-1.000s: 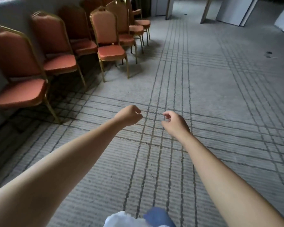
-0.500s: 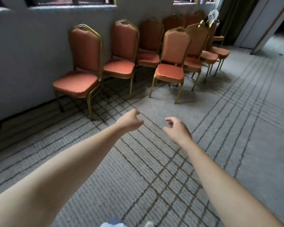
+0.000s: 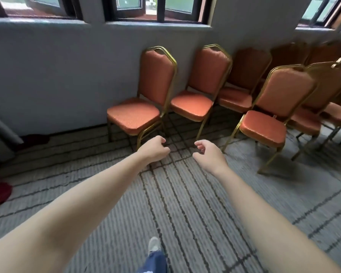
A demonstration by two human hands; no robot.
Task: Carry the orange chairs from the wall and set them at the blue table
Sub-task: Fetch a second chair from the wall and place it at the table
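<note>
Left grip (image 3: 154, 149) and right grip (image 3: 209, 154), loosely curled and empty, hover apart before the nearest chair (image 3: 134, 117) by the wall (image 3: 57, 75).

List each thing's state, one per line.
left hand: loosely curled, holds nothing
right hand: loosely curled, holds nothing
leftmost orange chair: upright by the wall, untouched
second orange chair: upright beside it, untouched
front orange chair: upright, out from the row
</note>
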